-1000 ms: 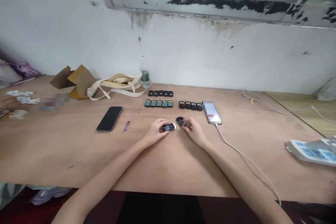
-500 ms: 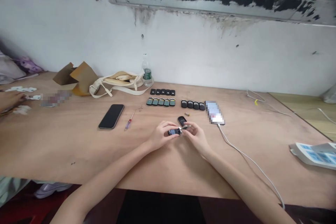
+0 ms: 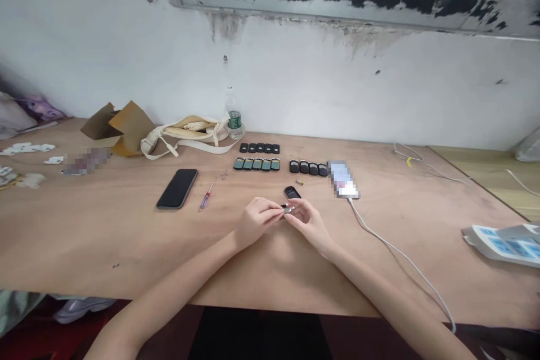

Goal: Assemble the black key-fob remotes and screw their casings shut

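Left hand and right hand meet just below the middle of the frame, both narrowed around one small device. Left fingers grip it from the left and hide much of it, while right thumb and forefinger pinch at its silvery end; the finer parts are too small to make out. Just above the fingertips a black cover lies on the tabletop, with a small battery-like cylinder near its upper right. Farther up, near the centre of the frame, five black pieces form a row above five green-faced units, and four black cases stand in line to the right of those. Just beside the last case, right of centre, is a phone with a blurred screen, its white cable running toward the lower right. Left of centre lie a dark phone and, near it, a screwdriver with a purplish handle, its tip pointing toward the upper right.
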Available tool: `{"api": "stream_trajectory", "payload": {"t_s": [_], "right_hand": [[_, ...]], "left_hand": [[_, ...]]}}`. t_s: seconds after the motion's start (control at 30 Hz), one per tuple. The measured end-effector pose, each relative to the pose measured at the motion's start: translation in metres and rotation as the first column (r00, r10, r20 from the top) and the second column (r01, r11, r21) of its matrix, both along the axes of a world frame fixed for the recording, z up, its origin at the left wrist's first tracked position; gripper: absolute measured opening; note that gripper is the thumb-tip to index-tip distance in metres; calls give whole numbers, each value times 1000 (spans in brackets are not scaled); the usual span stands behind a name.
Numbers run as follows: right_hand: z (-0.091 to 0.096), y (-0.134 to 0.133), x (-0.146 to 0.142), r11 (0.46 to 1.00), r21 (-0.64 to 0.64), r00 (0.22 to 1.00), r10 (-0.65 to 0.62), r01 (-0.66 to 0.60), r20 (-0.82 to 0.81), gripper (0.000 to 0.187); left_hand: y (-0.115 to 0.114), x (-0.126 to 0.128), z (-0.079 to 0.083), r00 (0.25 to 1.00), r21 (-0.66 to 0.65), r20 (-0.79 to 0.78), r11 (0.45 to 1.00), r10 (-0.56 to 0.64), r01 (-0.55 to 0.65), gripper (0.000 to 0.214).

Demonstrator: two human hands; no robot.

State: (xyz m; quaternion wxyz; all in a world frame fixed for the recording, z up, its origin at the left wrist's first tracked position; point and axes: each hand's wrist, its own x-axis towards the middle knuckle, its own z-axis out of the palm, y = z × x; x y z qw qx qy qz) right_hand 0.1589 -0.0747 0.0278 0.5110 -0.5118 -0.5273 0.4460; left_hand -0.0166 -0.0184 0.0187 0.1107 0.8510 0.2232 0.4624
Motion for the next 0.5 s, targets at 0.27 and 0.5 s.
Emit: {"api": "stream_trajectory", "payload": {"t_s": [0.27, 0.5], "right_hand": [[-3, 2, 5, 999, 43, 999, 11, -10, -32, 34], [1, 1, 11, 991, 123, 986, 32, -53, 166, 28]], "left_hand": [[5, 0, 0, 998, 146, -55, 989, -26, 34, 12], [14, -6, -8, 993, -432, 2, 896, -118, 107, 30]]}}
